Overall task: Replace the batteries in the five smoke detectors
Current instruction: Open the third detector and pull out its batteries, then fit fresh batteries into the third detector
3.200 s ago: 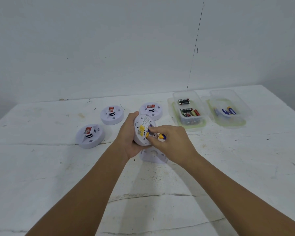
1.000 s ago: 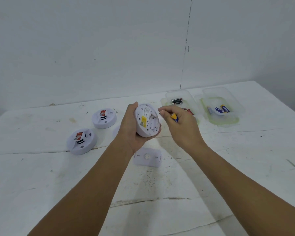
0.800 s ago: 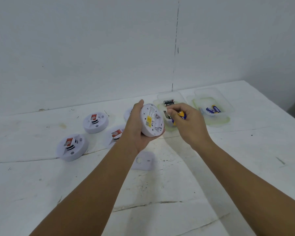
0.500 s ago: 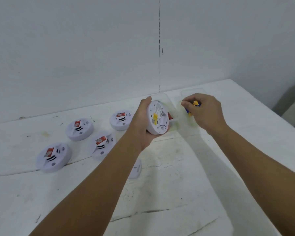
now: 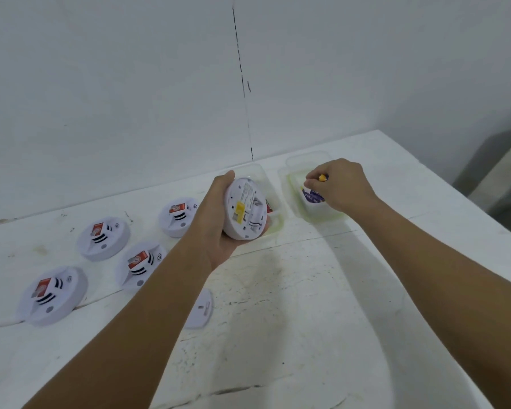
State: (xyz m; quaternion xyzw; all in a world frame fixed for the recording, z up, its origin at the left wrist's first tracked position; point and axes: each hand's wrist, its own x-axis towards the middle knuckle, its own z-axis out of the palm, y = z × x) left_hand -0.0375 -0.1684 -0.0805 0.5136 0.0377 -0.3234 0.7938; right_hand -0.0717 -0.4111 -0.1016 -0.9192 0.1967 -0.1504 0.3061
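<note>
The smoke detector [image 5: 245, 208] is held above the desk [image 5: 278, 335] in the left hand [image 5: 219, 228], whose grip is closed around its rim, so its back faces the camera. On this back there is a yellow label, a paper sticker and some moulded openings; whether a battery is inside, I cannot tell. The right hand [image 5: 340, 185] pinches a yellow-tipped battery [image 5: 322, 177] over the far clear tray [image 5: 295, 172], just above the blue batteries [image 5: 313, 196] lying in it. To do this step well, I think the battery should be put down low into the tray, not dropped, and the detector kept steady with its back up. A second clear tray [image 5: 275, 224] is behind the detector. Four other detectors [image 5: 104, 237] lie face up on the left, and a loose white cover [image 5: 199, 309] lies near the left forearm.
</note>
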